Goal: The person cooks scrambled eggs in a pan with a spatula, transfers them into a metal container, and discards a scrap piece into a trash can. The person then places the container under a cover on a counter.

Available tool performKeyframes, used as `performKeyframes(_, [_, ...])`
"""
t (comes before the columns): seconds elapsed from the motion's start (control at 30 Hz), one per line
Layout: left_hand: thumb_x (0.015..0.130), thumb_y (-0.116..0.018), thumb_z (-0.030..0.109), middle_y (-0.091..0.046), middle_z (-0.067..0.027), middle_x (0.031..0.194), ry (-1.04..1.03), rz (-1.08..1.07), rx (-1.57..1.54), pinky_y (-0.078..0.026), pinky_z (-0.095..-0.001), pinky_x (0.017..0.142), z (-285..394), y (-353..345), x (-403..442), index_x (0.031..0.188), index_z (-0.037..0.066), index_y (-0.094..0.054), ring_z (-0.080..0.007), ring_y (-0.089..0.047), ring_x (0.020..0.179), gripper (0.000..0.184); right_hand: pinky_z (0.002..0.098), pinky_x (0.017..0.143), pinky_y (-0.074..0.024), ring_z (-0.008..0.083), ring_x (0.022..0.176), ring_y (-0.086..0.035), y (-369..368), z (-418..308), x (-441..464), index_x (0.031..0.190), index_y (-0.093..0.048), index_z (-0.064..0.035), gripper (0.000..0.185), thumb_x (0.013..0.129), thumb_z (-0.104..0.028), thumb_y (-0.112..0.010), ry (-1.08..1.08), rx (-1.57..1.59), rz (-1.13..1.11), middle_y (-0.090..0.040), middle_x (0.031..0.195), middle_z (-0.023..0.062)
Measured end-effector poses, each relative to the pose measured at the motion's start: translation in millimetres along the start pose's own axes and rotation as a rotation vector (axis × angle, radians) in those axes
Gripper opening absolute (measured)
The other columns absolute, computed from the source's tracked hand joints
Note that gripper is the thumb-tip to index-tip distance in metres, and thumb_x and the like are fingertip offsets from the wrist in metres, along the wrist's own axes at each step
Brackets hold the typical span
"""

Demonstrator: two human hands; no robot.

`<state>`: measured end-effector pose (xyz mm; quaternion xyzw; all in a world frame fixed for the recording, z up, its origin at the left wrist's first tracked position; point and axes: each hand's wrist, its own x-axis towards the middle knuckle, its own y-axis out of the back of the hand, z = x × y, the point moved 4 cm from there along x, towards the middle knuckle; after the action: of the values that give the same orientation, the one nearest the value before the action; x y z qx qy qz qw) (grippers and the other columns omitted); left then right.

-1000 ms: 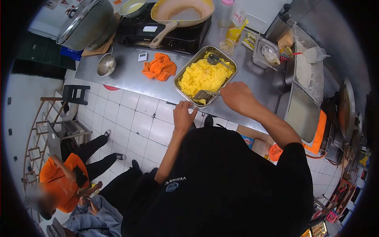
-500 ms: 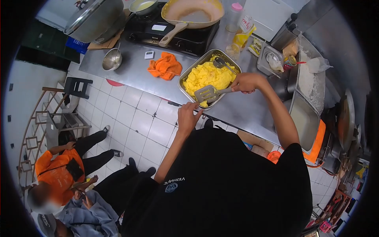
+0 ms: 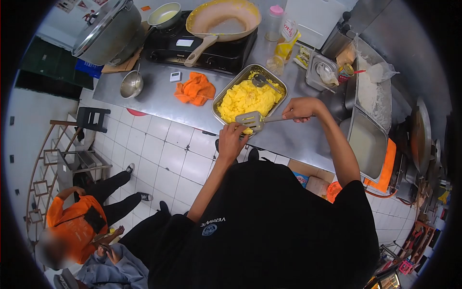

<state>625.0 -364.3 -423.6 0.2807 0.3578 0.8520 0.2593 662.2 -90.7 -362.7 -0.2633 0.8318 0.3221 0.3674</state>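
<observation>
A steel pan (image 3: 217, 102) at the counter's front edge holds a heap of scrambled egg (image 3: 250, 98). My right hand (image 3: 301, 110) is closed round the handle of a grey slotted spatula (image 3: 250, 120), whose blade lies over the near end of the egg. My left hand (image 3: 232, 141) is at the pan's near left corner, its fingertips at the rim close under the blade; whether they grip the rim is hard to see. A dark scoop-like utensil (image 3: 260, 80) rests in the far part of the egg.
Left of the pan lie an orange cloth (image 3: 195, 89), a small white timer (image 3: 175, 76) and a metal bowl (image 3: 131, 84). Behind stands a stove (image 3: 211, 60) with a frying pan (image 3: 224, 19). Steel containers (image 3: 368, 142) line the right. Two people (image 3: 77, 219) are at lower left.
The camera view has shifted slightly. My right hand has slid back along the spatula's handle, away from the blade. My left fingers have come nearer the blade at the rim.
</observation>
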Motion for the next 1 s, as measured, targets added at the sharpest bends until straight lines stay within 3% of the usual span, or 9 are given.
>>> performKeyframes(0.1, [0.074,-0.074,0.015,-0.063,-0.0057,0.102,-0.009,-0.044,-0.003,-0.044,-0.0400,0.078,-4.0,-3.9,3.9,0.101,0.010,-0.067,-0.0281,-0.057,0.093,0.028,0.0258,0.040,-0.0401,0.0075,0.044,-0.048,-3.3,2.8,-1.0,0.098,-0.069,-0.0084,0.026,0.096,-0.030,-0.054,-0.002,0.029,-0.002,-0.054,0.060,-0.0007])
performKeyframes(0.5, [0.075,-0.071,0.014,-0.064,-0.0087,0.095,0.000,-0.030,-0.035,-0.045,-0.0405,0.075,-2.3,-8.2,14.7,0.097,0.006,-0.067,-0.0296,-0.056,0.085,0.024,0.0260,0.041,-0.0402,0.0085,0.045,-0.048,-25.0,16.1,-8.0,0.108,-0.070,-0.0085,0.028,0.095,-0.029,-0.057,0.021,0.201,0.080,-0.054,0.061,0.0002])
performKeyframes(0.7, [0.076,-0.075,0.006,-0.063,-0.0058,0.093,0.415,0.006,-0.610,-0.045,-0.0257,0.071,19.0,24.7,21.3,0.099,0.001,-0.066,-0.0141,-0.054,0.079,0.026,0.0249,0.040,-0.0385,0.0076,0.045,-0.048,-38.8,24.1,-20.5,0.106,-0.070,-0.0069,0.028,0.095,-0.029,-0.057,0.033,0.394,0.193,-0.054,0.062,0.0001])
performKeyframes(0.8, [0.074,-0.076,0.002,-0.061,-0.0035,0.091,0.268,0.037,-0.953,-0.043,-0.0224,0.070,74.6,85.7,39.0,0.099,0.000,-0.065,-0.0099,-0.050,0.077,0.028,0.0239,0.040,-0.0372,0.0069,0.045,-0.046,-53.0,21.4,-33.4,0.109,-0.068,-0.0066,0.028,0.097,-0.029,-0.056,0.039,0.565,0.305,-0.053,0.062,-0.0003])
performKeyframes(1.0, [0.069,-0.078,0.007,-0.066,-0.0107,0.093,-0.517,-0.018,-1.051,-0.049,-0.0281,0.067,174.5,208.5,67.2,0.096,0.002,-0.071,-0.0209,-0.064,0.079,0.028,0.0231,0.040,-0.0368,0.0064,0.046,-0.045,-82.7,21.1,-17.4,0.115,-0.065,-0.0050,0.029,0.099,-0.025,-0.052,0.076,0.843,0.603,-0.052,0.064,-0.0004])
